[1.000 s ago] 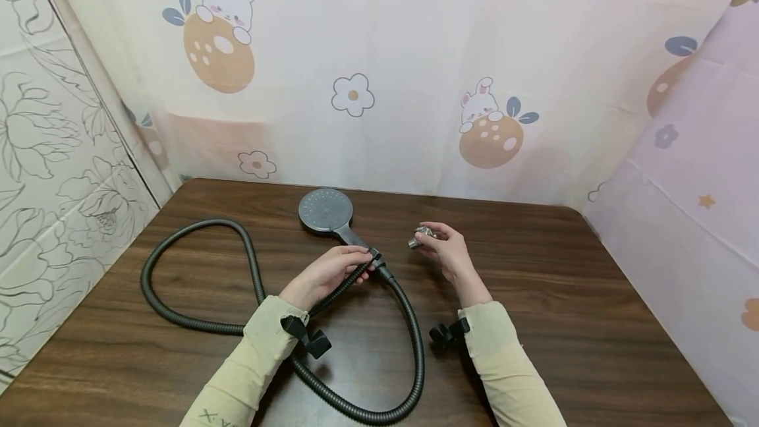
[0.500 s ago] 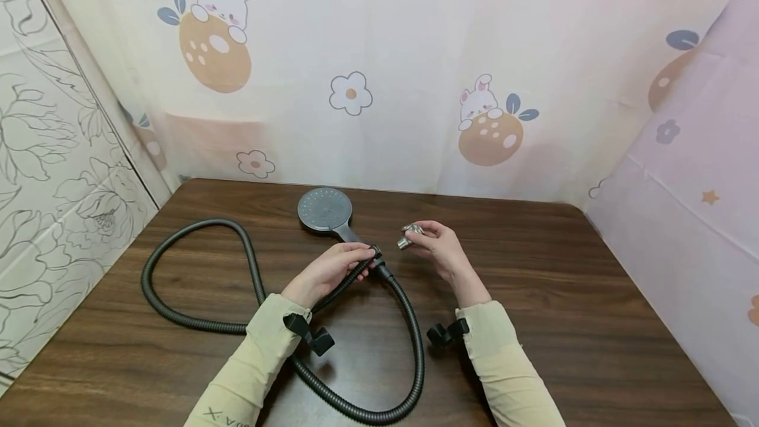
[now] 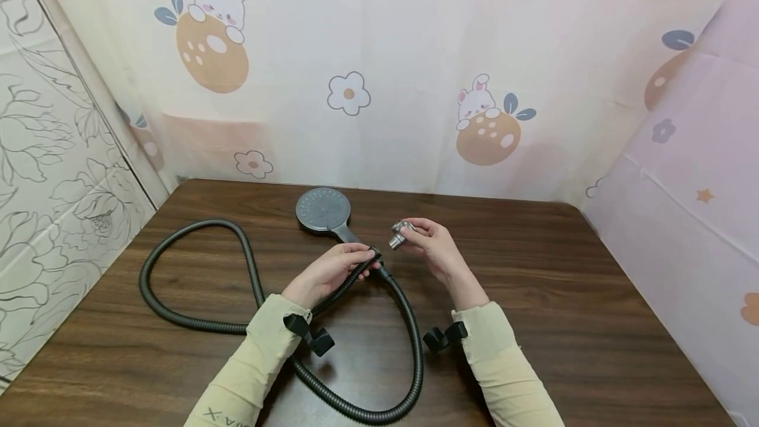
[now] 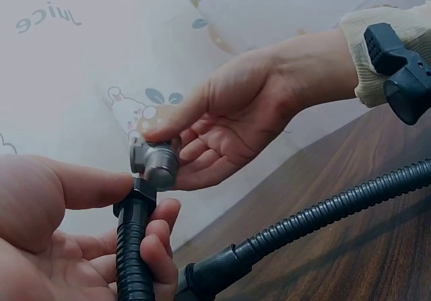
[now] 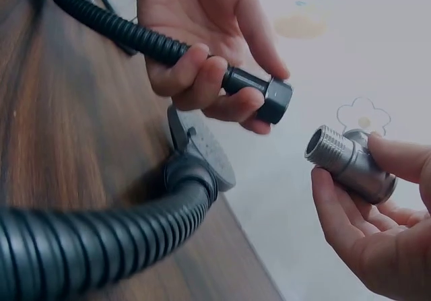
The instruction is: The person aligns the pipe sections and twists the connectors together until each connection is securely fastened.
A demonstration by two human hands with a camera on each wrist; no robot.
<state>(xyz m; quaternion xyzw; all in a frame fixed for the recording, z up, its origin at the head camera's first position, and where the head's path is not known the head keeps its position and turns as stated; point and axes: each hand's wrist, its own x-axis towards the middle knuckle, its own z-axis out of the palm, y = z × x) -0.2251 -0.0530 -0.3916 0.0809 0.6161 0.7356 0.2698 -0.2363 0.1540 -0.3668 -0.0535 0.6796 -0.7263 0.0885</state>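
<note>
My left hand [image 3: 335,270] grips the free end of a black ribbed shower hose [image 3: 415,341] just below its hex nut [image 5: 276,101]. In my right hand [image 3: 439,249] is a silver metal angle valve [image 5: 350,163], pinched between thumb and fingers, its threaded outlet turned toward the nut. A small gap separates nut and thread in the right wrist view. Behind the left hand a grey shower head [image 3: 323,209] lies on the table, and the hose's other end joins its handle. Part of the handle is hidden by the left fingers.
The hose makes a wide loop [image 3: 145,275] on the left of the brown wooden table [image 3: 569,302] and another curve near the front. A patterned curtain [image 3: 391,150] hangs right behind the table's back edge. Black camera mounts [image 3: 445,337] sit on both wrists.
My right hand has carried the angle valve leftward, closer to the hose end, and tilted its threaded outlet. The left hand has hardly shifted. The shower head stays put.
</note>
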